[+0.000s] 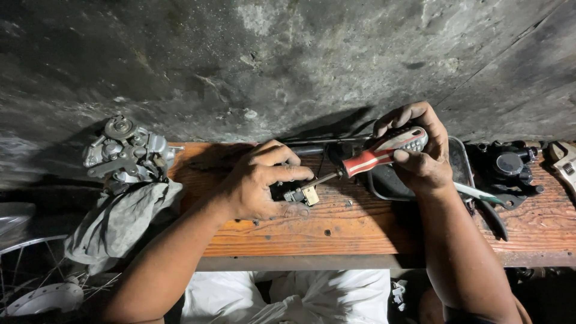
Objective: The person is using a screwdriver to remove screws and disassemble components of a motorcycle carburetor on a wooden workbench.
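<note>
**Screwdriver tip meets the small part from the right**

White cloth (288,297) lies nearest the camera, below the front edge of the wooden desk (360,231). Above it, the left hand (258,183) presses down on a small dark part (295,193) with a pale metal block at its right end, pinning it against the desk with fingers curled closed over its top. The right hand (420,150) is wrapped shut around the red and grey handle of a screwdriver (375,155).

What matters is the line between them. The screwdriver's long axis slopes from the handle, up and to the right, down and to the left, and its tip reaches the part just beside the left fingertips. So the part lies left of and below the right grip, and the left hand is the nearer one, already touching it.

A dark tray (459,159) sits behind the right hand. A grey engine part (126,150) rests on a rag (120,222) at the left end, and a black part (507,165) stands at the right.
</note>
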